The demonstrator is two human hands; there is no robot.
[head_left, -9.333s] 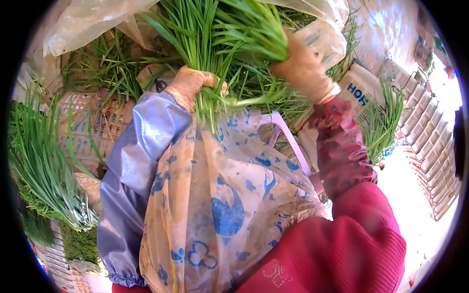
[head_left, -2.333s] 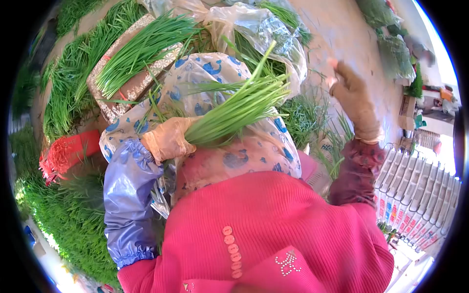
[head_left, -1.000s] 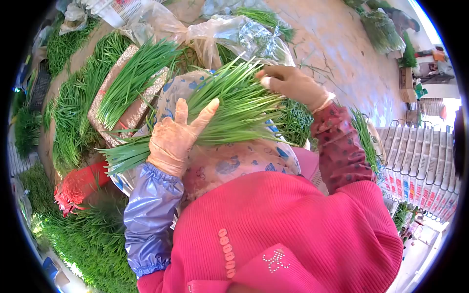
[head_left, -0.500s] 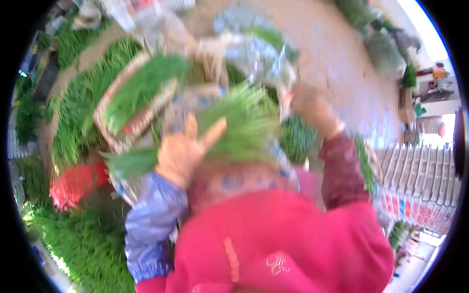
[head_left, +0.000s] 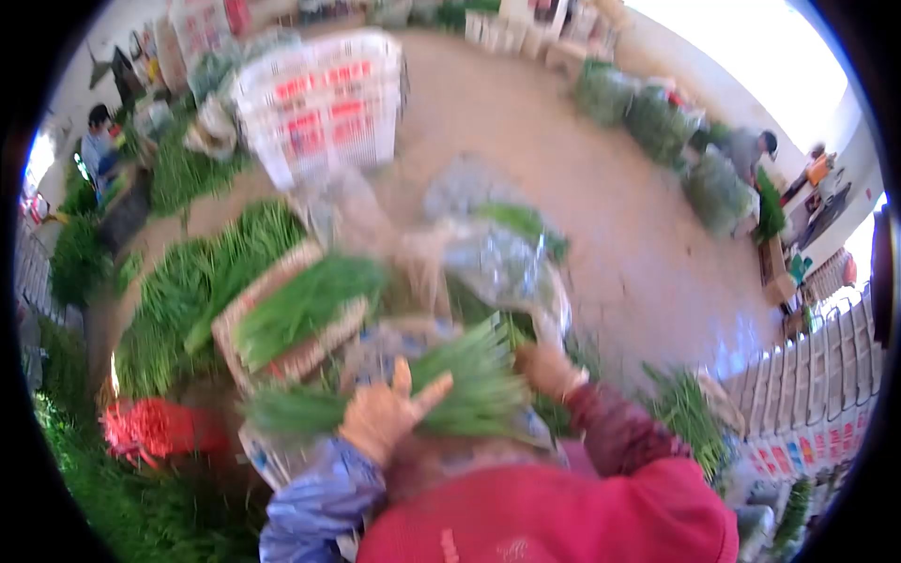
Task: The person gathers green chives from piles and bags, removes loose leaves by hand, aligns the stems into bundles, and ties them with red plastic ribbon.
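Observation:
My left hand (head_left: pixel 385 418), in an orange glove below a shiny blue-purple sleeve, lies over the middle of a bunch of chives (head_left: pixel 474 380). Its thumb and forefinger are spread, while the other fingers curl around the stalks. The bunch rests crosswise on a patterned surface in front of me, one end fanning out to the right. Beside that fanned end is my right hand (head_left: pixel 549 371), its fingers curled in; blur hides what they hold. Past it stands an open clear plastic bag (head_left: pixel 507 272) with greens inside.
A long box (head_left: pixel 272 352) of chives sits left of the bag, beside loose greens (head_left: pixel 197 296). Red ties (head_left: pixel 155 427) lie at the left. White crates (head_left: pixel 324 103) stand ahead, grey crates (head_left: pixel 807 375) at right. Other people work in the background on both sides.
The view has tilted up, showing more floor and the white crates. My right hand has come from beside the plastic bag to the fanned end of the bunch. My left hand stays on the bunch.

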